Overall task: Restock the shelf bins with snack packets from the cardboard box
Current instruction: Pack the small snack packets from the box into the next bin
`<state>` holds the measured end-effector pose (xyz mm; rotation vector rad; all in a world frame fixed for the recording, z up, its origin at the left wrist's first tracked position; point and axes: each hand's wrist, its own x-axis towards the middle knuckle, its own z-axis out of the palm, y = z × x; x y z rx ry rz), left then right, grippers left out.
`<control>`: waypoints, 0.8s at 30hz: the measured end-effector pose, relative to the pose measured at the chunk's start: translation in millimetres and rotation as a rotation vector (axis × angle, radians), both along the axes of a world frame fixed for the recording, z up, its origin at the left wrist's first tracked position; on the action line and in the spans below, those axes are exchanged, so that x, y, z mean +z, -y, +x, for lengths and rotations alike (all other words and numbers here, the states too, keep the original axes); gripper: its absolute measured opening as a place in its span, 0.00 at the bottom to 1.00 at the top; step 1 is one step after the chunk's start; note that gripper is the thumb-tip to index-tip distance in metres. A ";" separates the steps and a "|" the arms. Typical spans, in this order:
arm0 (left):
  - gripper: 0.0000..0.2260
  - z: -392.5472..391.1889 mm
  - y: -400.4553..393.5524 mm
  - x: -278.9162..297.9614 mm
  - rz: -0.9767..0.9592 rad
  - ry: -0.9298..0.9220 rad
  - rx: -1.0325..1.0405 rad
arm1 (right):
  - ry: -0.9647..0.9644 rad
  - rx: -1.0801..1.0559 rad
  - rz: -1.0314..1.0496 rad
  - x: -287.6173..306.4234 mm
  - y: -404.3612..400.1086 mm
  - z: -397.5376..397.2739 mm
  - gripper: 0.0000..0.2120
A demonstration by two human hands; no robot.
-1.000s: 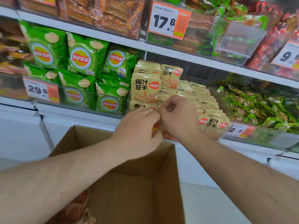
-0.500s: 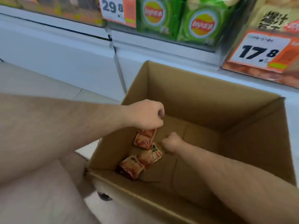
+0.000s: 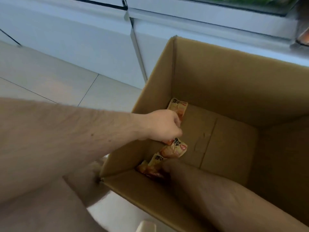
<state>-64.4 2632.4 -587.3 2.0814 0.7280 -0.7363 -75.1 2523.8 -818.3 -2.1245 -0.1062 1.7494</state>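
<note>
Pale floor tiles (image 3: pixel 50 77) are seen beneath the cardboard box (image 3: pixel 217 77), which stands against the white shelf base (image 3: pixel 83 34). Nearest, the right hand (image 3: pixel 164 169) is sunk among the lowest snack packets (image 3: pixel 150 166); its grip cannot be told. Beyond, the left hand (image 3: pixel 163 125) is curled shut on an orange packet (image 3: pixel 178 108), with another (image 3: pixel 173 148) just below. Gathering is judged under way; next, the packets must be lifted clear to the bins above, barely in view.

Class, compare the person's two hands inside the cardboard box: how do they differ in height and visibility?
The left hand sits high by the cardboard box wall, plainly visible, with snack packets showing above and below it. The right hand reaches low to the box floor and is mostly hidden. Both are bare and touch packets.
</note>
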 end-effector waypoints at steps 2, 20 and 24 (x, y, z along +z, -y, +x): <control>0.07 -1.2 3.7 0.9 -0.053 -0.030 0.027 | -0.106 -0.112 -0.033 30.7 15.2 16.6 0.10; 0.22 -0.6 -6.7 -5.7 0.130 -0.019 0.243 | 0.207 -0.384 0.135 52.9 26.5 105.2 0.09; 0.20 -2.6 -13.6 -13.6 0.122 -0.085 0.217 | 0.437 0.035 -0.023 15.3 21.9 81.3 0.25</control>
